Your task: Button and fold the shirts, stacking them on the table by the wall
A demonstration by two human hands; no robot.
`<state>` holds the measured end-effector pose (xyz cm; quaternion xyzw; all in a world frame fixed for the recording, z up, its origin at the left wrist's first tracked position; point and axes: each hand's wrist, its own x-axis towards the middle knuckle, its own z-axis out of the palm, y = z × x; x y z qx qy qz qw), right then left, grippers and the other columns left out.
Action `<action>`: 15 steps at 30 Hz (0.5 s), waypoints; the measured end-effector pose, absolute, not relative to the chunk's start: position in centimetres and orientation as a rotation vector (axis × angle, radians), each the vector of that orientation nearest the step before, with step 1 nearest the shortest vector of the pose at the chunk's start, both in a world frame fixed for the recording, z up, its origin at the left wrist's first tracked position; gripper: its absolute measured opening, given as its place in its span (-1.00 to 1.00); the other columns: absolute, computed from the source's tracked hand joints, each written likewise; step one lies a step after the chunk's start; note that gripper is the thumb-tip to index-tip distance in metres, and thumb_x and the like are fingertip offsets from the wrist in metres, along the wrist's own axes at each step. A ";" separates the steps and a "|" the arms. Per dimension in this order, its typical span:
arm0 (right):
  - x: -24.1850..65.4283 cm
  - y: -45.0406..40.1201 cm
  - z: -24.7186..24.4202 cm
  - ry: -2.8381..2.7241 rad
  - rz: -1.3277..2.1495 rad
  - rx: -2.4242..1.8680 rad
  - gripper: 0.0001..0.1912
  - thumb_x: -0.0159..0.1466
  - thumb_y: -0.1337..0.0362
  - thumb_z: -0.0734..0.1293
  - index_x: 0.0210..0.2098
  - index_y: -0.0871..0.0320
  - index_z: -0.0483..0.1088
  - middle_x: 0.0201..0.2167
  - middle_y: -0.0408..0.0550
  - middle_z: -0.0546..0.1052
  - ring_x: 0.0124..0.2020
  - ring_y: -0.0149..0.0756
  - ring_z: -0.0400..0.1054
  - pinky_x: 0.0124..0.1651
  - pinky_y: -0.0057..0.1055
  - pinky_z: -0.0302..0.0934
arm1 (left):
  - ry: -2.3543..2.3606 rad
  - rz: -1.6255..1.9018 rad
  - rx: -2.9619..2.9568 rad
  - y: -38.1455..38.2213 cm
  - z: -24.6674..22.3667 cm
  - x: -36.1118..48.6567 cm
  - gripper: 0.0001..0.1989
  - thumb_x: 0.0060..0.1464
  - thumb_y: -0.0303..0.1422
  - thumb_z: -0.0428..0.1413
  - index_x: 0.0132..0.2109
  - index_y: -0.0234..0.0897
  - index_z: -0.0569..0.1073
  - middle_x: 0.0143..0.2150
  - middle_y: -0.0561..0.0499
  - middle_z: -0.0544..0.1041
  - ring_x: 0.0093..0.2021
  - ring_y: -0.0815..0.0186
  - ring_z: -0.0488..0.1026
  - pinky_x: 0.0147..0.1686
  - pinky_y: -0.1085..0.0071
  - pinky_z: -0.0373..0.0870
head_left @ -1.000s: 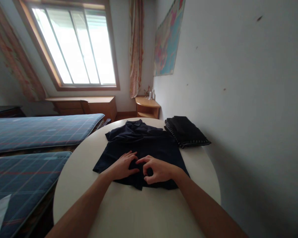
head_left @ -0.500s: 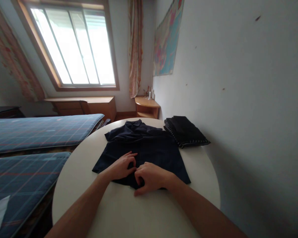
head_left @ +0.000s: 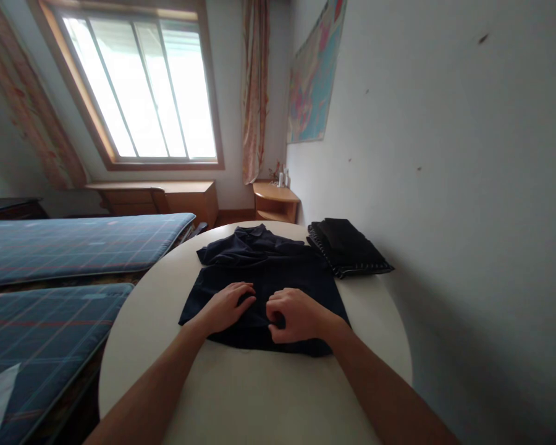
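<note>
Left hand (head_left: 228, 307) spread, right hand (head_left: 300, 314) curled, hold unclear: we'd pinch this likely soft, light shirt (head_left: 262, 278) by its hem (head_left: 254, 345).

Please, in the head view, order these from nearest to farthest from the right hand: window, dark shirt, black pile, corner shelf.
1. Dark shirt, beneath the right hand.
2. Black pile, right of the shirt.
3. Corner shelf, beyond the table.
4. Window, beyond and to the left.
</note>
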<state>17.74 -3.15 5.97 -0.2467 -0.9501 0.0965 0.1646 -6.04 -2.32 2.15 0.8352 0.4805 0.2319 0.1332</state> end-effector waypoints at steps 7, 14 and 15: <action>17.7 -2.8 4.6 -2.762 0.649 -0.746 -0.79 0.08 0.13 0.45 -0.38 0.13 0.46 -0.42 -0.20 0.53 -0.42 -0.42 0.35 -0.32 -0.52 0.16 | 1.324 0.485 2.486 -2.2 0.6 -6.8 -0.50 0.08 -0.20 0.22 0.17 -0.15 0.44 0.34 -0.09 0.31 0.36 0.01 0.15 0.33 0.07 0.12; 16.8 -3.5 5.0 -2.801 0.685 -0.706 -0.84 0.01 0.31 0.44 -0.38 0.12 0.45 -0.44 -0.24 0.50 -0.45 -0.45 0.30 -0.36 -0.54 0.11 | 1.375 0.510 2.475 -2.3 1.2 -6.7 -0.49 0.11 -0.14 0.20 0.19 -0.15 0.43 0.31 -0.10 0.35 0.33 0.01 0.21 0.30 0.07 0.16; 16.9 -3.6 5.3 -2.785 0.678 -0.700 -0.83 0.01 0.33 0.43 -0.36 0.12 0.45 -0.44 -0.23 0.50 -0.45 -0.45 0.30 -0.36 -0.54 0.12 | 1.399 0.548 2.470 -2.3 1.5 -6.6 -0.53 0.16 -0.13 0.15 0.17 -0.16 0.44 0.27 -0.11 0.40 0.29 0.03 0.27 0.28 0.09 0.19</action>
